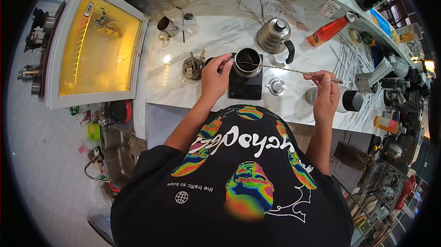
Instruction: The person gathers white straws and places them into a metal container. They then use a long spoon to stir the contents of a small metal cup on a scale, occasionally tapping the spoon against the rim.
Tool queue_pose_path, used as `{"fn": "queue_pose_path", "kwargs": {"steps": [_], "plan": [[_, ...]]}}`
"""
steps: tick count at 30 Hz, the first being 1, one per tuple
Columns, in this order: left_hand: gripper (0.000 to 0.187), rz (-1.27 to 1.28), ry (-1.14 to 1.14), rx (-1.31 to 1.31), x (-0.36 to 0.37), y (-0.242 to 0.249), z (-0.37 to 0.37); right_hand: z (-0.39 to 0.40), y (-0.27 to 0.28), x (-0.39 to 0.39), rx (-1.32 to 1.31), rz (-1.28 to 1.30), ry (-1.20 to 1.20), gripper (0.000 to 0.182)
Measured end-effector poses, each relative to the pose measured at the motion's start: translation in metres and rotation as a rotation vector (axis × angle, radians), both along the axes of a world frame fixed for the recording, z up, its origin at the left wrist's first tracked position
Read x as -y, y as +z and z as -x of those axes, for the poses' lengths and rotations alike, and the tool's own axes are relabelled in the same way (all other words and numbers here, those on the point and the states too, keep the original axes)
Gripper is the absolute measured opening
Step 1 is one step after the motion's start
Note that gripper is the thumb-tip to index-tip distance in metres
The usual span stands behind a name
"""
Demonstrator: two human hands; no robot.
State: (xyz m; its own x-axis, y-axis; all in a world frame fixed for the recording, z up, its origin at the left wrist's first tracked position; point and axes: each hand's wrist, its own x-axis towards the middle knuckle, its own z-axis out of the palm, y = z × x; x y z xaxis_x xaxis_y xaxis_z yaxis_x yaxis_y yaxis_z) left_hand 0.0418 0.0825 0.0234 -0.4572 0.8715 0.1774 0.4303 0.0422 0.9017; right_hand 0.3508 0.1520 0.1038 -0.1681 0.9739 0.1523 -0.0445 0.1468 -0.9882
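Observation:
A steel pitcher (237,68) with a dark inside stands on a black digital scale (245,91). The fingers of my left hand (216,77) are closed at the pitcher's left side, around what looks like its handle. My right hand (325,91) pinches a long twisted bar spoon (294,69) near its right end. The spoon's other end reaches into the pitcher; its tip is hard to make out. Behind and to the right is a steel gooseneck kettle (272,35) with a black handle. A small round metal piece (276,86) lies right of the scale.
Left stand a glass server (191,68) and a metal cup (167,25). A white bottle with a black cap (352,101) lies beside my right hand. Farther right are scattered straws (342,61), a straw holder (365,82) and a red bottle (327,31). A lit glass-door cabinet (98,45) borders the counter.

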Motion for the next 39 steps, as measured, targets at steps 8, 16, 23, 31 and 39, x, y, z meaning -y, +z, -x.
{"fn": "queue_pose_path", "kwargs": {"steps": [8, 16, 23, 31, 39], "plan": [[0.026, 0.05, 0.048, 0.073, 0.027, -0.005, 0.009, -0.016, -0.036, 0.011, -0.136, 0.2, -0.077, 0.033], [0.025, 0.097, 0.05, 0.075, 0.054, -0.004, 0.012, -0.024, -0.061, 0.031, -0.347, 0.345, -0.153, 0.03], [0.026, 0.127, 0.016, 0.047, 0.07, -0.007, 0.02, -0.017, -0.069, 0.051, -0.401, 0.414, -0.274, 0.029], [0.026, 0.144, -0.053, 0.038, 0.083, -0.003, 0.039, -0.009, -0.078, 0.071, -0.494, 0.531, -0.338, 0.03], [0.025, 0.166, -0.105, 0.021, 0.088, -0.005, 0.051, 0.002, -0.069, 0.084, -0.491, 0.525, -0.42, 0.03]]}}
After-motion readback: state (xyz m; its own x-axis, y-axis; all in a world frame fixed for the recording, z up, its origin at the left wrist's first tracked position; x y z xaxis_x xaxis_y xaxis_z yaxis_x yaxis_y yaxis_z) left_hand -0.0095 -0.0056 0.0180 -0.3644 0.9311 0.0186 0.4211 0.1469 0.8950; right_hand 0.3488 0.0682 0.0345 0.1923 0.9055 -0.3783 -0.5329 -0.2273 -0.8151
